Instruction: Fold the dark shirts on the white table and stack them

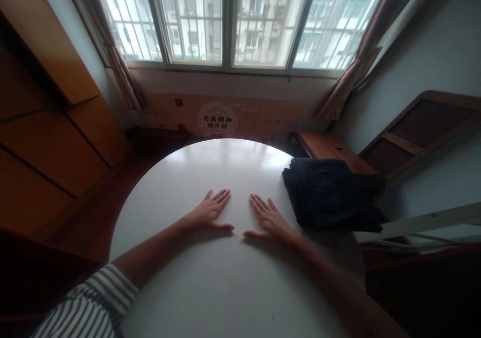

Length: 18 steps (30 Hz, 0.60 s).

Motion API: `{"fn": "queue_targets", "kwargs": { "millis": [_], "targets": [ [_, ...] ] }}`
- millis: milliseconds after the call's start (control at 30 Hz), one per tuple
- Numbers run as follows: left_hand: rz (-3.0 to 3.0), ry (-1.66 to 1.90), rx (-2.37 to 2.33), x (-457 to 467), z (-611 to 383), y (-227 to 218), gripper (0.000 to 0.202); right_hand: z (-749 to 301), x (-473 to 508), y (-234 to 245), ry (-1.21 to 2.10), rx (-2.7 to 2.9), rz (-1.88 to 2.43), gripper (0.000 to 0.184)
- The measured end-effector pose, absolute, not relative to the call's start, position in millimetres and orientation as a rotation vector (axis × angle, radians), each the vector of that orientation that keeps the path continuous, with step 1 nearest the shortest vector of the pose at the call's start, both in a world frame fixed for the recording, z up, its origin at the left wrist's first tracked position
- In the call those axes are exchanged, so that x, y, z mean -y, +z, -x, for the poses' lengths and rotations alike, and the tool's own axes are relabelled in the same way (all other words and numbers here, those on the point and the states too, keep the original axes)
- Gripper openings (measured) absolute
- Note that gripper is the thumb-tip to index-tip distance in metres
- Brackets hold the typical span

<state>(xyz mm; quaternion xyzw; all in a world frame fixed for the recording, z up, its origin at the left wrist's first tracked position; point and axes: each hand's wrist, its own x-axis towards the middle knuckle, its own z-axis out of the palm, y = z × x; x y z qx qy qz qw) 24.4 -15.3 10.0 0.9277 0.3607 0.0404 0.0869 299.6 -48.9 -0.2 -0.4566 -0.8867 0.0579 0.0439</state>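
Note:
My left hand (210, 212) lies flat on the white round table (233, 288), its fingers stretched out and the thumb apart. Opposite it, my right hand (269, 220) rests palm down on the same top, fingers spread and holding nothing. A small gap separates the two thumbs. To the right of my right hand sits a pile of folded dark blue cloth (326, 193), perhaps clothing, reaching over the table's right edge. Neither hand touches the pile.
Beyond the table stands a barred window (227, 22) with curtains (347, 85) on both sides. A printed banner (263, 112) hangs beneath it. Wooden cabinets (48, 147) line the left. At the right are a wooden bench (334, 150) and a brown-framed panel (421, 127).

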Motion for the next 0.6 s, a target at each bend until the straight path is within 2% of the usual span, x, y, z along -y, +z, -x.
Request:
{"fn": "queue_targets", "kwargs": {
  "millis": [600],
  "targets": [
    [-2.724,0.092,-1.087,13.1,-25.4,9.0,0.107,-298.9,50.8,8.2,0.284,2.682,1.383,0.109]
  ]
}}
